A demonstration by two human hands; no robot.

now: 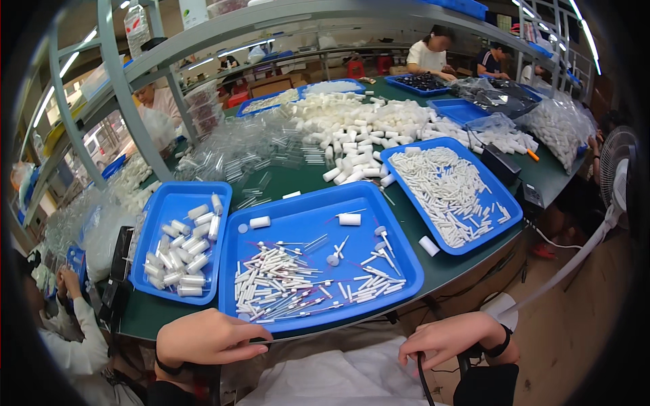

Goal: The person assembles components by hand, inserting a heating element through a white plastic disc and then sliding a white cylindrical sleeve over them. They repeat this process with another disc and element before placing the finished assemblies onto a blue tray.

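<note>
My left hand (210, 340) is at the table's front edge, below the near left corner of the middle blue tray (413, 254). Its fingers are pressed together, and whatever may be between them does not show clearly. Over my lap, to the right, my right hand (452, 340) has its fingers curled round a thin black cable (424, 382) that hangs downward. The middle tray holds a pile of thin white sticks (267, 277), some with metal pins or reddish wires. A few white discs with stems (382, 237) and two white cylinders (349, 219) also lie in it.
A blue tray (144, 252) of capped white cylinders stands left, another (511, 215) of short white tubes right. Behind them are heaped white cylinders (365, 125) and clear tubes (233, 155). A grey metal frame (122, 88) rises left. People work nearby; a fan (617, 169) stands right.
</note>
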